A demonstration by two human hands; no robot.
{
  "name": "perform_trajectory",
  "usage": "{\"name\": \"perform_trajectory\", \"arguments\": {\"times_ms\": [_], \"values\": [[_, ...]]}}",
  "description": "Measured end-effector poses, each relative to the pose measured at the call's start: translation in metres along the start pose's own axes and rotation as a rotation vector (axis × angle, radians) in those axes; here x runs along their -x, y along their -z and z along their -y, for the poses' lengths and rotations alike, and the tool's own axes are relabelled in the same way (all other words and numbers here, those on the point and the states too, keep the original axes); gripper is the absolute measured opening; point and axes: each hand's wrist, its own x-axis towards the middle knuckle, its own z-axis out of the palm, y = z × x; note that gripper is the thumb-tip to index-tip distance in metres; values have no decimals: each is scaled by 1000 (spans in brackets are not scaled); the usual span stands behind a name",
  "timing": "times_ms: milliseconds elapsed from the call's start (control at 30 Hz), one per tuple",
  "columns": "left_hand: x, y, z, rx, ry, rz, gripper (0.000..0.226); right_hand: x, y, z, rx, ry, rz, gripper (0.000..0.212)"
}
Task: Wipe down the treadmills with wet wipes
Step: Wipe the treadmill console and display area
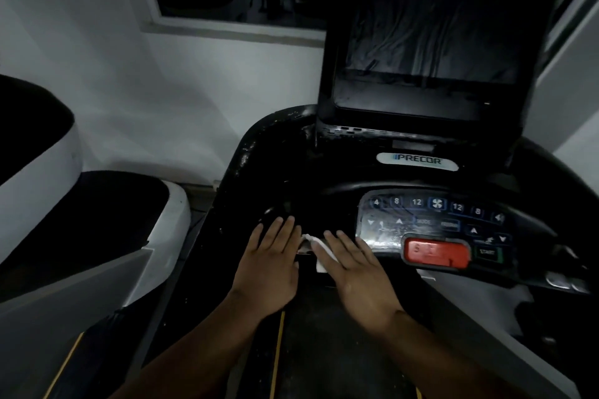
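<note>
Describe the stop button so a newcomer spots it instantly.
Find the treadmill console under the dark screen. At its keypad's lower edge, right of the right hand, lies the stop button. It is the only wide red bar, beside the small START key.

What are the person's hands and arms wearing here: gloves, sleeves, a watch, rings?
Nothing visible. The left hand and right hand are bare, with no gloves, rings or watch showing. Both forearms are uncovered down to the frame edge; no sleeve appears.
</note>
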Motion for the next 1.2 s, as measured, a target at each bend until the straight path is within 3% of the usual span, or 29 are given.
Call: {"name": "perform_trajectory", "arguments": {"times_ms": [300,500,633,767,933,1100,1200], "values": [[-46,17,-92,82,-192,-112,68,50,54,-67,23,-172,-58,67],[-80,18,-168,85,-302,-130,70,107,69,-125,28,-324,-58,86],[-100,17,-232,89,-367,-110,68,150,86,-164,25,-436,-49,69],[-120,13,-296,86,-450,-109,67,194,90,-220,49,-570,20,79],[-142,3,-355,68,-484,-44,71,224,105,-279,22,-695,-7,40],[-153,-7,-374,36,-480,-15,70,220,103,-330,-81,-1021,-28,31],[-158,-13,-375,27,-479,-2,69,195,75,-314,-317,-963,-80,35]]}}
